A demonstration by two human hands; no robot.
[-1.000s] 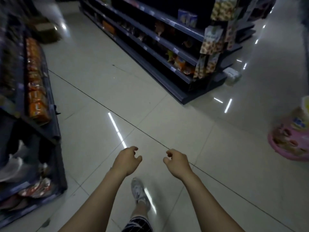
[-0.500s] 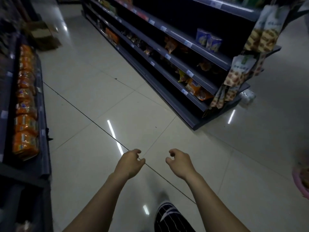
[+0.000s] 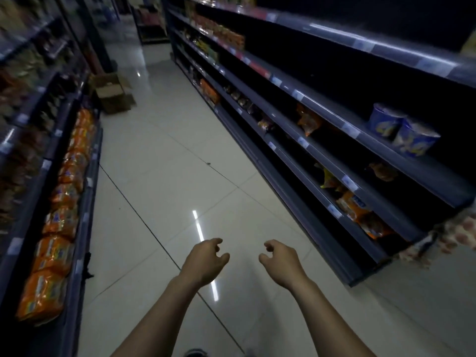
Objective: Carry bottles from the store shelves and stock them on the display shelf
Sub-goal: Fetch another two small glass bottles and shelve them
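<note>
Loosely curled and empty, your left hand (image 3: 206,262) and right hand (image 3: 282,264) hover at 12 o'clock; no bottles in view. Expect them heavy and slick: grasp mid-body.

A cardboard box (image 3: 113,95) sits on the floor (image 3: 167,150) near orange packets (image 3: 59,220).

Lighting is dim overall, with a cool bluish cast. The floor tiles (image 3: 159,150) are the brightest area. A thin white streak of glare (image 3: 199,228) crosses them, and there is a smaller glint (image 3: 138,73) farther down the aisle. The recesses of the right shelving (image 3: 334,119) fall into near-black shadow. The left shelves (image 3: 23,81) are heavily smeared by motion blur. Wide-angle distortion bends the shelf lines towards the edges. The left hand (image 3: 206,261) and right hand (image 3: 280,264) are evenly lit and fairly sharp.
</note>
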